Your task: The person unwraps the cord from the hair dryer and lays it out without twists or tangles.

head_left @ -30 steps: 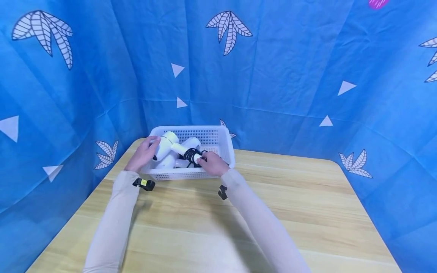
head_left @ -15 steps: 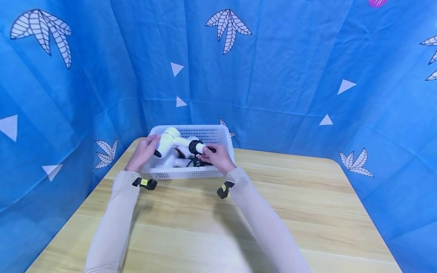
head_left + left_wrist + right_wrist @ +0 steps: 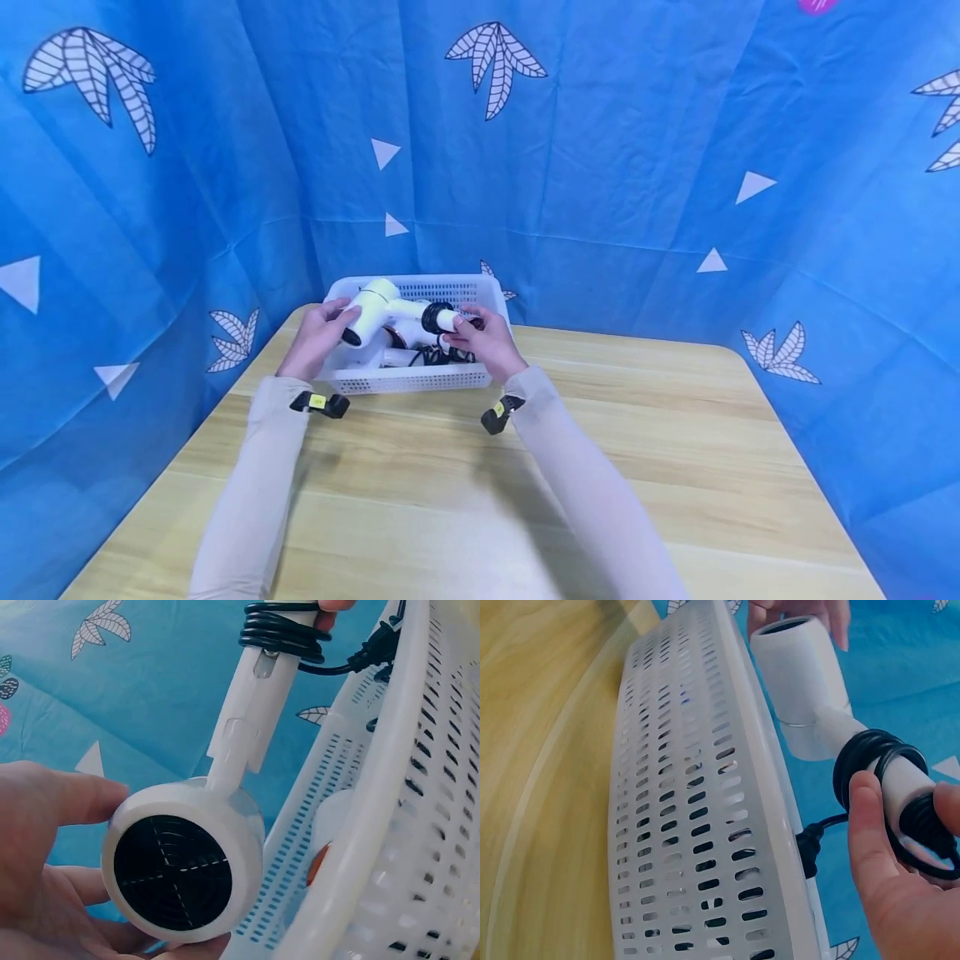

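Dryer [image 3: 386,310], white, one: we are holding it over the basket [image 3: 412,383], left hand [image 3: 317,340] and right hand [image 3: 489,342] both gripping, its handle [image 3: 255,705] now sitting higher than a second ago, lifting-out seemingly progressing.

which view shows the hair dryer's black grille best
The left wrist view: the black grille faces that camera, its whole round face visible. The head view shows only a small dark patch; the right wrist view, a thin dark oval.
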`<act>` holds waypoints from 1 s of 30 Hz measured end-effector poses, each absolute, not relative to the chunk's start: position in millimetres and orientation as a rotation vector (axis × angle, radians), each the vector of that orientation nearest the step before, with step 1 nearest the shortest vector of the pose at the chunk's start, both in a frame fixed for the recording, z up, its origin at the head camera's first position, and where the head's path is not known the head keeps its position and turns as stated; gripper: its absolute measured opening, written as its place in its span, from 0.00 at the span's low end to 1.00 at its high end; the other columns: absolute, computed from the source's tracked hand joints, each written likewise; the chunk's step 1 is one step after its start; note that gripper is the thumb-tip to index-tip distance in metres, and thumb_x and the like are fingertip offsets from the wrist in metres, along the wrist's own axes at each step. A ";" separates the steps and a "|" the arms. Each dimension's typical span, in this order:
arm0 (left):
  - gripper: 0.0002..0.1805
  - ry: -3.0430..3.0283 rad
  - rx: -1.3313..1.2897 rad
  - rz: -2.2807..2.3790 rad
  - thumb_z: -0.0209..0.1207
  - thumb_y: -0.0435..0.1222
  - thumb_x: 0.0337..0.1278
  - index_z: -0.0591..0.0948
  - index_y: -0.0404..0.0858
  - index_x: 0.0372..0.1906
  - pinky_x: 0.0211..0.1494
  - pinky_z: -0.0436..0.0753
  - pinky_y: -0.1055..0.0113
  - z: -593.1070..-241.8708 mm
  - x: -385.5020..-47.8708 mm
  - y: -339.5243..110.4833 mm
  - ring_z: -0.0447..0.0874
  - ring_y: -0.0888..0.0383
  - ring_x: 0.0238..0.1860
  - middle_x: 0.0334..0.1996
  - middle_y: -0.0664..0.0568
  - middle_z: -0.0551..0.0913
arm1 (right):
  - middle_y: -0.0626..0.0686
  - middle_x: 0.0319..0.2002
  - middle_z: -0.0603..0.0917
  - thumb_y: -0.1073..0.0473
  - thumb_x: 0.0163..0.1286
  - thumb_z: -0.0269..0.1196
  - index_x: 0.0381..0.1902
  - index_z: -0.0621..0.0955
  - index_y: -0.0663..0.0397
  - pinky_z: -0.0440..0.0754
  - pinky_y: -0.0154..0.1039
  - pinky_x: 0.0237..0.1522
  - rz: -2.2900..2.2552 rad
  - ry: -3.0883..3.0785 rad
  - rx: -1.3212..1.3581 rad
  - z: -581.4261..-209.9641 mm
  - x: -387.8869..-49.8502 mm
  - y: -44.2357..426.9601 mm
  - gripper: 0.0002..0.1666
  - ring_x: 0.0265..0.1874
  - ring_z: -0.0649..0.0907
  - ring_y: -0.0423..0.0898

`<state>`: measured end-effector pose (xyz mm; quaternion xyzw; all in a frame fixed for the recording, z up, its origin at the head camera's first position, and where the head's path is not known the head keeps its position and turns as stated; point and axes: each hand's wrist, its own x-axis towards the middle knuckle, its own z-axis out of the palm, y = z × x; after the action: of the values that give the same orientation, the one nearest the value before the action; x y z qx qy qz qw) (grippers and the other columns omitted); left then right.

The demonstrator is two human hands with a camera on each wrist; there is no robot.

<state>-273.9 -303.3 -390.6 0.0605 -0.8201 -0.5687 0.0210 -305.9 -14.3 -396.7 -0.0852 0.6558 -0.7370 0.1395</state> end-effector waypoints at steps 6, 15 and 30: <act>0.42 -2.481 0.204 -1.925 0.52 0.54 0.77 0.54 0.37 0.83 0.58 0.80 0.75 -403.0 -274.6 -308.1 0.73 0.51 0.66 0.80 0.37 0.60 | 0.67 0.71 0.71 0.63 0.81 0.54 0.79 0.59 0.64 0.82 0.41 0.66 -2.080 1.774 -0.312 -401.3 -312.1 -12.3 0.33 0.60 0.83 0.57; 0.41 -2.371 0.210 -2.142 0.55 0.52 0.76 0.54 0.38 0.82 0.50 0.82 0.80 -408.1 -275.5 -312.0 0.73 0.62 0.56 0.79 0.39 0.59 | 0.49 0.48 0.82 0.57 0.82 0.54 0.51 0.78 0.56 0.71 0.55 0.76 -1.986 1.680 -0.407 -401.8 -311.8 -7.6 0.10 0.50 0.81 0.47; 0.46 -2.172 0.207 -2.395 0.62 0.47 0.72 0.52 0.37 0.83 0.55 0.83 0.78 -407.1 -261.0 -314.4 0.77 0.65 0.56 0.74 0.44 0.64 | 0.58 0.76 0.71 0.38 0.83 0.48 0.78 0.65 0.48 0.63 0.56 0.81 -1.823 1.936 -0.540 -397.7 -305.2 -6.1 0.34 0.75 0.73 0.58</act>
<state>-261.0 -314.4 -407.1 0.0638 -0.6696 -0.7384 -0.0488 -305.2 -6.1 -397.7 -0.1944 0.6972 -0.6564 0.2126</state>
